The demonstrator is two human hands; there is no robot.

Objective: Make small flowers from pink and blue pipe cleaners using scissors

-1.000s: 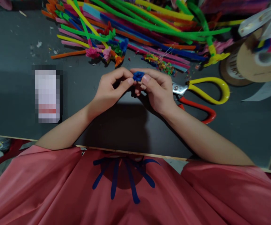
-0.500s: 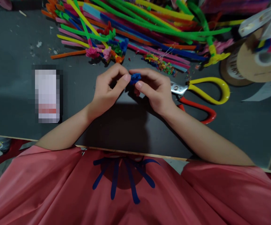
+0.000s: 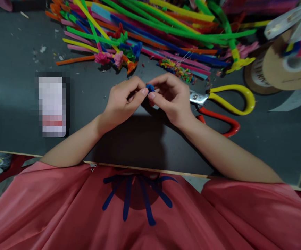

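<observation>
A small blue fuzzy piece (image 3: 150, 89), which looks like bent pipe cleaner, is pinched between my two hands above the dark table. My left hand (image 3: 125, 100) closes thumb and fingers at its left side. From the right, my right hand (image 3: 175, 99) grips it between thumb and forefinger, the other fingers curled under. Most of the piece is hidden by the fingertips. Just right of my right hand lie scissors (image 3: 199, 98) with one yellow and one red handle, their blade tips hidden behind the hand.
Many coloured pipe cleaners (image 3: 166, 31) spread along the back, with small twisted flower shapes (image 3: 103, 58) and fuzzy clippings (image 3: 177, 71) before them. A ribbon spool (image 3: 272, 66) stands at the right. A phone with a blurred screen (image 3: 51, 104) lies left. The table's front edge (image 3: 140, 167) is near my body.
My fingers have closed in on the blue piece, so less of it shows. My left hand has shifted slightly right, with its fingertips closer to my right thumb.
</observation>
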